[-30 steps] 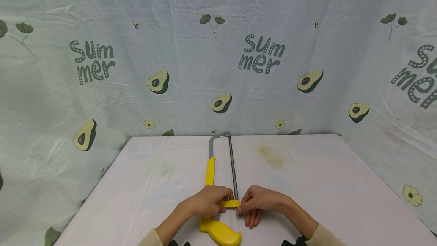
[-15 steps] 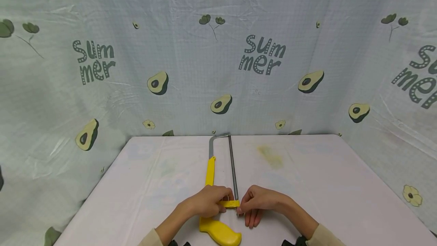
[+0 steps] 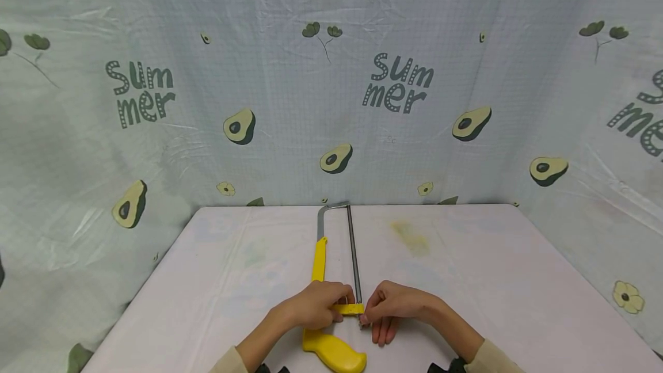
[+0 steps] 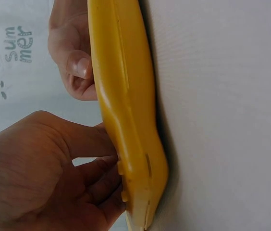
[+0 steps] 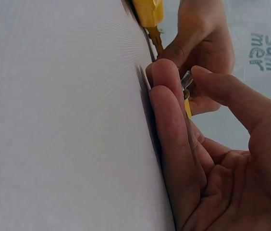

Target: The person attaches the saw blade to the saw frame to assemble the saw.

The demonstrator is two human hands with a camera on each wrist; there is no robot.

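A hacksaw point(image 3: 336, 354) with a yellow handle and a grey bow lies on the table, its far end pointing away from me. My left hand point(image 3: 317, 304) grips the yellow part of the frame just ahead of the handle, fingers curled over it. At the near end of the blade point(image 3: 354, 252), beside the yellow crosspiece point(image 3: 348, 309), my right hand point(image 3: 391, 304) pinches a small metal wing nut point(image 5: 187, 79) between thumb and fingers. Its lower fingers point(image 5: 171, 125) lie low along the table. In the left wrist view the handle point(image 4: 128, 96) hides part of both hands.
A pale cloth covers the table point(image 3: 466, 281). Behind it and at both sides hangs a light curtain point(image 3: 290, 73) printed with avocados and lettering. The far tip of the hacksaw reaches close to the table's back edge.
The right fingertips have shifted slightly at the wing nut, and a little more metal shows beneath them. The left hand and the hacksaw have stayed in place.
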